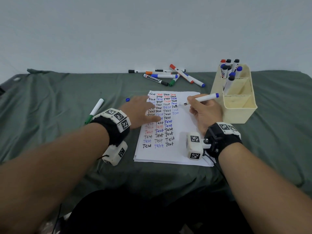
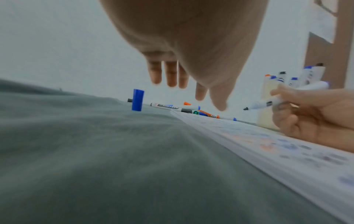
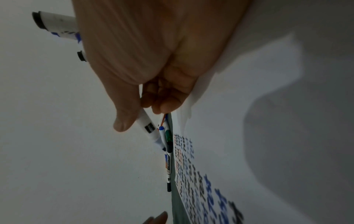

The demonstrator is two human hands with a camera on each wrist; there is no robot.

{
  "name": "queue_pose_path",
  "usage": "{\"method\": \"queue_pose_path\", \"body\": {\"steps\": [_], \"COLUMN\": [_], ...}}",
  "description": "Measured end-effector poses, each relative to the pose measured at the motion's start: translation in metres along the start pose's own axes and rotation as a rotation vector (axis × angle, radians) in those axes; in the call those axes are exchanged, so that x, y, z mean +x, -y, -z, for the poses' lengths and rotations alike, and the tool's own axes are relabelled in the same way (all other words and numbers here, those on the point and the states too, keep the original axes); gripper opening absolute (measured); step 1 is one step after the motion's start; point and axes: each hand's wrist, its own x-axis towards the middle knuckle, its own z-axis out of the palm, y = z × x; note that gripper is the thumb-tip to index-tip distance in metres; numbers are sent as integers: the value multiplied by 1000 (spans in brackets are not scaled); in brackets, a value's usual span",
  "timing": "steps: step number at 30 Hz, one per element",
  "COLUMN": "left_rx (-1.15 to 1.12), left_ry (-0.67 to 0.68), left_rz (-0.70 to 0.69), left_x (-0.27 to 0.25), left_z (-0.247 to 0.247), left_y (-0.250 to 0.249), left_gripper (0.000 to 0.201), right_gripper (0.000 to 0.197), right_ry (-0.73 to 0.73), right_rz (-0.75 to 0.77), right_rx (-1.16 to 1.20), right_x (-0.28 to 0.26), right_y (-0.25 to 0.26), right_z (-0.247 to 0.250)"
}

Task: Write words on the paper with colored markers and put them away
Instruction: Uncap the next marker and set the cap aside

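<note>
While the right hand (image 1: 205, 112) grips an uncapped blue marker (image 1: 201, 99) in a writing pinch at centre right of the head view, tip pointing left just above the paper (image 1: 177, 154), the left hand (image 1: 143, 112) hovers flat with fingers (image 2: 170, 75) straight and spread, holding nothing, over the paper's left edge. Key relation: loose blue cap (image 1: 127, 99) stands upright on the green cloth (image 1: 50, 132) just left of and beyond the left fingertips, well apart from the right hand, so the left hand is nearer. Marker's long axis runs left-right, tail toward the cream organizer (image 1: 239, 107) at right. Likely next: fetch cap, recap, drop into organizer. Other markers (image 1: 168, 76) lie piled at upper centre; a green marker (image 1: 94, 110) lies at left.
</note>
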Motion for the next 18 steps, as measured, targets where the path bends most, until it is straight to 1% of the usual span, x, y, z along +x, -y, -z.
{"method": "queue_pose_path", "body": {"steps": [2,3,4,5,6,8,9,11,13,16,18], "left_rx": [46,68,75,65,46,11,-4,-38,-78,-150,-205], "left_ry": [-216,-286,-318,-313,-282,-184,-140,-116,-148,-208,-224], "left_rz": [-13,12,59,121,191,300,325,338,333,277,218], "left_x": [1,1,2,3,5,8,10,15,18,21,24], "left_z": [6,7,9,9,9,10,10,12,16,18,17], "left_y": [6,10,15,20,26,38,43,49,47,32,18], "left_gripper": [54,44,38,35,35,39,40,35,27,21,18], "right_gripper": [11,9,9,9,10,12,12,12,15,18,16], "right_ry": [13,21,28,31,37,50,55,67,83,106,115], "right_rz": [10,10,2,-17,-41,-76,-81,-60,-24,-7,-14], "right_rx": [-8,-2,12,41,79,127,121,100,100,84,86], "right_x": [-1,0,0,0,0,1,1,-1,-3,-5,-5], "right_y": [-1,-1,-2,-1,0,2,3,4,5,5,4], "right_z": [0,0,0,0,-1,-1,-1,-2,-2,-2,-1]}}
